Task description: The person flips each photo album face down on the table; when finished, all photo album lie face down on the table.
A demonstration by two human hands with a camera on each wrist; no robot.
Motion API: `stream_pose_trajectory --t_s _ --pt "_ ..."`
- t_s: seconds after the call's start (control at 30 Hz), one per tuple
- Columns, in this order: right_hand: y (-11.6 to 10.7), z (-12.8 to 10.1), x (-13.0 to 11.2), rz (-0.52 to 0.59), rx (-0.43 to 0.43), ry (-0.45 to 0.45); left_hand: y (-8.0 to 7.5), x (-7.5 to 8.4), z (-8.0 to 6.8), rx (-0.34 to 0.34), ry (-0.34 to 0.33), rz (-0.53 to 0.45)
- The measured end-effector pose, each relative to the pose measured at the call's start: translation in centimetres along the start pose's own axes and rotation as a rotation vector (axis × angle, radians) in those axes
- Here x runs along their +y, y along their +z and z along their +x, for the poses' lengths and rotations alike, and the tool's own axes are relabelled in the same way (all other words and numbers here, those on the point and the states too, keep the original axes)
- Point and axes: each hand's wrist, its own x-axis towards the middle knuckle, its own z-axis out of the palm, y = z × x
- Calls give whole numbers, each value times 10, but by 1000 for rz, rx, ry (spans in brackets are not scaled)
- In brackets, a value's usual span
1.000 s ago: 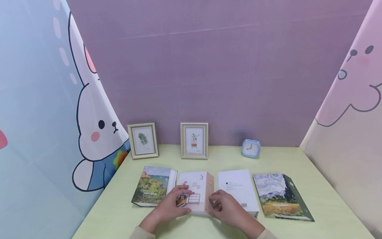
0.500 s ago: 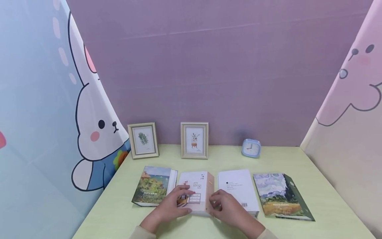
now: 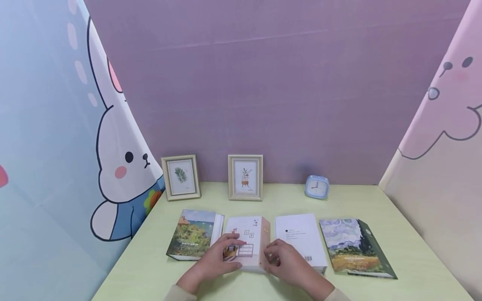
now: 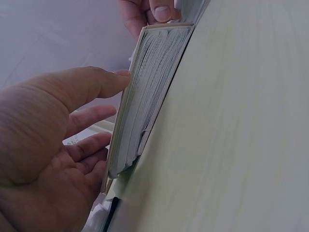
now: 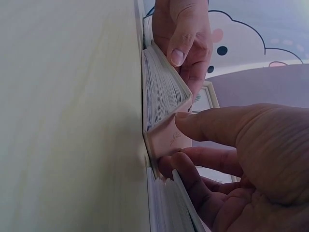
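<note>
A thick photo album [image 3: 246, 228] with a white cover, a printed room scene and a pink spine lies flat on the table. My left hand [image 3: 216, 258] rests over its left side, fingers on the cover and thumb near the lower edge. My right hand [image 3: 289, 264] touches the spine from the right with bent fingers and thumb. In the right wrist view, the thumb is on the spine [image 5: 166, 137] and the fingertips are lower down beside the neighbouring white album [image 5: 169, 203]. The left wrist view shows the page edges [image 4: 149, 92], with the left thumb at the cover's edge.
To the left lies a landscape-painted album [image 3: 193, 234]. A white album [image 3: 299, 238] and another painted album [image 3: 354, 246] lie to the right. Two picture frames [image 3: 180, 177] and a blue clock [image 3: 316, 187] stand behind, before a purple wall [image 3: 263, 92].
</note>
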Motion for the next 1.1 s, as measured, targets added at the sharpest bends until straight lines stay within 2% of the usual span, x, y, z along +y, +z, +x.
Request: stream_pose_trajectory --t_s 0.3,0.7,0.83,0.9,1.1 --pt "0 1 0 -3 -8 15 0 1 0 6 5 -12" --pt "-4 2 -2 72 7 -32 -5 -4 -1 33 0 -132" --pt "-8 8 -6 79 35 -52 -14 -4 -1 76 19 -141" --pt "-10 12 -8 82 44 -56 -21 -3 -2 113 7 -134" --pt "-13 26 -16 102 51 -41 -44 -5 -9 201 -82 -139"
